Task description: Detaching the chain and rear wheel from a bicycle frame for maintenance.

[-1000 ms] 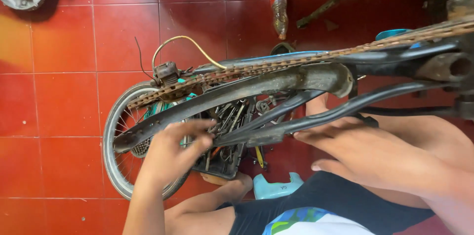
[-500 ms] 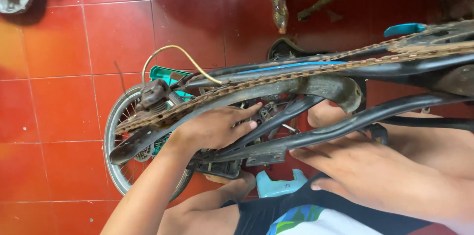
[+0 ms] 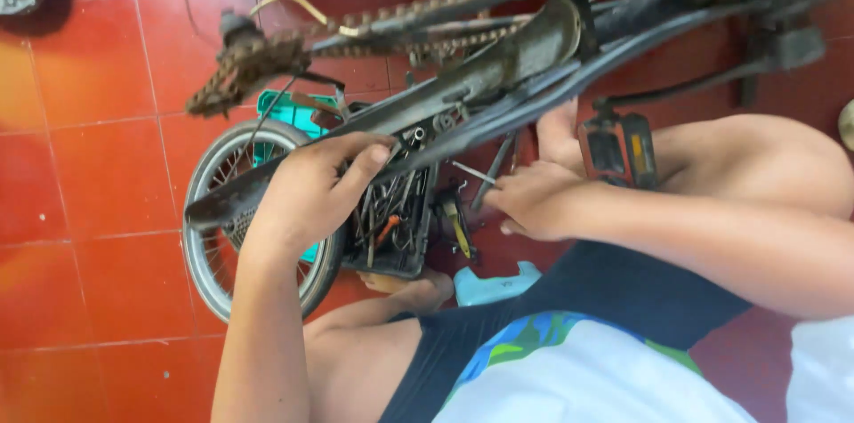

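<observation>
Overhead, bicycle frame [image 3: 498, 76] and rusty chain [image 3: 267, 58] cross above the tool tray [image 3: 396, 227]. Left hand [image 3: 311, 187] grip wraps the frame's end; right hand [image 3: 534, 201] pinches a thin metal tool [image 3: 473, 173] near the pedal [image 3: 618, 149].

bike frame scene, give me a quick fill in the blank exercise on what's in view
1. The left hand grips the dark bike frame above a small spoked ____.
2. The floor is laid with ____ tiles.
3. Along the top of the frame runs a rusty ____.
4. The right hand reaches into a black tray full of ____.

Missing words: wheel; red; chain; tools
</observation>
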